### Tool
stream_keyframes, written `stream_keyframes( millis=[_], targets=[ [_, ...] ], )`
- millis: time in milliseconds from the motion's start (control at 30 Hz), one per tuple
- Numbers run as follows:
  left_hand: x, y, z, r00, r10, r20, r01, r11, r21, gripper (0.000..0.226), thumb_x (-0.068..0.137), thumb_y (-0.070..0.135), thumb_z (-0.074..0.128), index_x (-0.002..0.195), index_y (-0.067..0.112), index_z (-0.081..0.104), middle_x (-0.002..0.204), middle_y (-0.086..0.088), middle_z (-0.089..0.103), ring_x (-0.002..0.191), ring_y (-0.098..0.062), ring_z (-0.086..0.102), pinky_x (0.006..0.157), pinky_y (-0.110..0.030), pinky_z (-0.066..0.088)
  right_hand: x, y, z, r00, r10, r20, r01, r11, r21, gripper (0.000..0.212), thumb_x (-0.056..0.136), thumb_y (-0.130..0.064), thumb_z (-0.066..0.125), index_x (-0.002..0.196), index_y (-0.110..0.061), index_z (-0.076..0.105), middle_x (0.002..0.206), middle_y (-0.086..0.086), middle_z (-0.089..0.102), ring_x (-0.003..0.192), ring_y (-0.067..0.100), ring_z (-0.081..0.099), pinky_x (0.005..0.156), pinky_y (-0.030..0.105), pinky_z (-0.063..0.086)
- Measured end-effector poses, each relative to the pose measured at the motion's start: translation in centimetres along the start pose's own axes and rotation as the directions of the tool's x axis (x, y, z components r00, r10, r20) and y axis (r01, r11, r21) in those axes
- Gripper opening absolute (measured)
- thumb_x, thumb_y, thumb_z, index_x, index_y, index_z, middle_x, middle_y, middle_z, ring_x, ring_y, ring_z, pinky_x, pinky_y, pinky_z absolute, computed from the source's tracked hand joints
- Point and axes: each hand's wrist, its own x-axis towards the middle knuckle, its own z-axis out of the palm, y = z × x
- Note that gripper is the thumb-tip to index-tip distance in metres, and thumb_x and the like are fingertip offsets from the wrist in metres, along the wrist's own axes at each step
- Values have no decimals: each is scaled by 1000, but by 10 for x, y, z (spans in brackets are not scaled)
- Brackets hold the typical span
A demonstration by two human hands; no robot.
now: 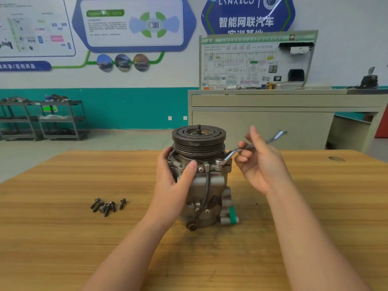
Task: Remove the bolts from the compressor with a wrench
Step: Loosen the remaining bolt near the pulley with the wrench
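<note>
A grey metal compressor stands upright in the middle of the wooden table, its dark grooved pulley on top. My left hand grips the compressor's left side, thumb lying across the front flange. A silver offset ring wrench sits with its ring end on a bolt at the flange's right front corner; its far end sticks out up and to the right. My right hand pinches the wrench's shank between thumb and curled fingers. Several loose dark bolts lie on the table to the left.
A black cable runs down the compressor's front to a round plug. Beyond the table's far edge stand a beige cabinet with a training board on the right and grey metal shelf carts on the left.
</note>
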Motion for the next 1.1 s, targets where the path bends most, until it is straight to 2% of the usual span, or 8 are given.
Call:
stream_keyframes(
  millis=[100, 167, 333, 500, 667, 933, 1000, 1100],
  targets=[
    [0, 1, 0, 1000, -8, 1, 8, 1000, 2, 59, 74, 62, 58, 125, 57, 28, 121, 33, 48, 109, 20, 49, 88, -12, 42, -2, 4, 2, 997, -73, -17, 74, 996, 59, 7, 101, -15, 46, 98, -10, 49, 68, 9, 67, 50, 12, 57, 49, 23, 49],
    [0, 1, -1, 1000, -9, 4, 9, 1000, 7, 55, 74, 62, 58, 122, 58, 30, 123, 30, 49, 109, 20, 49, 88, -12, 42, -8, 3, 5, 965, -255, -61, 254, 967, -25, 14, 105, -13, 36, 98, -13, 47, 68, 7, 69, 50, 12, 58, 52, 24, 51],
    [0, 1, -1, 1000, -7, 8, 7, 1000, 7, 56, 72, 63, 58, 121, 57, 31, 125, 29, 50, 109, 18, 51, 89, -10, 41, -29, 0, 16, 703, -704, 101, 664, 599, -447, 12, 104, -23, 33, 94, -27, 39, 72, 1, 68, 43, 11, 46, 48, 22, 42],
    [1, -1, -2, 1000, -6, 4, 6, 1000, 13, 57, 74, 64, 60, 123, 56, 31, 130, 24, 50, 113, 15, 51, 95, -15, 42, -40, 8, 31, 585, -750, 309, 787, 433, -440, 16, 104, -19, 37, 95, -32, 42, 74, -6, 65, 47, 24, 46, 48, 15, 40],
    [2, -4, -2, 1000, 11, -6, -11, 999, 40, 61, 80, 58, 61, 133, 45, 32, 134, 15, 51, 121, 4, 50, 104, -26, 43, -45, 18, 34, 518, -702, 490, 834, 287, -470, 14, 101, -34, 44, 92, -40, 52, 77, -1, 61, 51, 8, 48, 50, 22, 41],
    [3, -4, -2, 999, 50, -12, -49, 995, 87, 67, 84, 55, 63, 139, 27, 38, 134, 7, 53, 122, -5, 51, 108, -34, 43, -45, 44, 33, 284, -658, 698, 866, -136, -481, 30, 104, -34, 37, 93, -13, 55, 77, -13, 45, 66, -5, 46, 60, 11, 36],
    [3, -4, -3, 999, 43, -13, -42, 996, 83, 69, 82, 58, 64, 138, 31, 36, 134, 7, 52, 123, -5, 51, 108, -36, 43, -46, 51, 32, 281, -732, 621, 879, -64, -472, 37, 106, -37, 29, 90, -13, 53, 76, -6, 49, 64, 5, 47, 58, 21, 39],
    [3, -4, -2, 999, 35, -8, -35, 996, 81, 68, 79, 58, 60, 138, 38, 32, 136, 11, 50, 124, -1, 49, 109, -33, 42, -50, 52, 40, 411, -868, 280, 884, 305, -354, 37, 104, -47, 29, 82, -29, 53, 69, -1, 47, 58, 11, 42, 55, 22, 35]
  ],
)
